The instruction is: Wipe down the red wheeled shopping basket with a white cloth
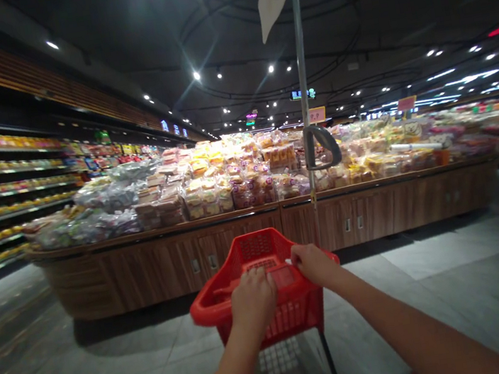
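A red plastic shopping cart (225, 309) stands in front of me, low in the head view. My left hand (253, 298) is wrapped over the cart's handle, left of the middle. On the right end of the same handle, my right hand (313, 264) is closed too, with a small white bit showing beside its fingers. The part of the basket that I can see into shows red lattice walls and no goods. Below it, a wire lower rack (281, 360) shows between my forearms, partly blurred.
A long wood-panelled display stand (147, 261) crosses the way ahead, heaped with bagged baked goods (248, 181). A metal pole (303, 76) with a grey loop (323, 146) rises before it. Stocked shelves (1, 187) line the left side. Grey tiled floor (414, 287) runs around the cart.
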